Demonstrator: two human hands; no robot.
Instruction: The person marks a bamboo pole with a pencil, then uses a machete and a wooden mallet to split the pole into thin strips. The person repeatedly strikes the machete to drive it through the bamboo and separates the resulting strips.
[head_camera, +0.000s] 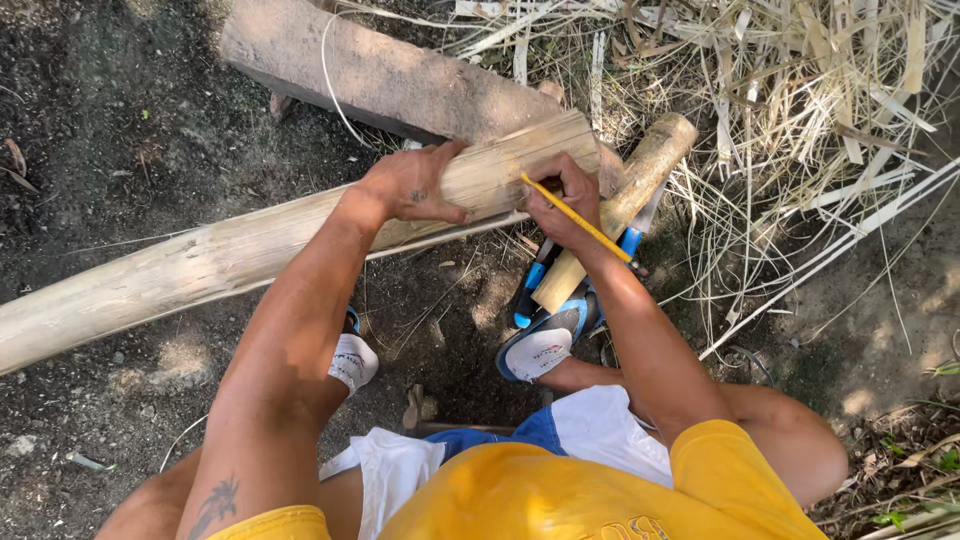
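The left hand (415, 187) lies on top of a long pale pole (250, 250), fingers spread and pressed down on it near its cut end. The pole slants across dark soil (120, 120), its end propped on a flat block (380, 75). The right hand (562, 205) has its fingers pinched together on a yellow pencil (578, 220) — tip touching the pole. Just beside it lies a wooden handle (625, 205), with dry strips (800, 90) heaped behind.

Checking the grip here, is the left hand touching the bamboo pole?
Touching. The head view shows the left hand lying flat on top of the bamboo pole, fingers pressed against it with no gap.
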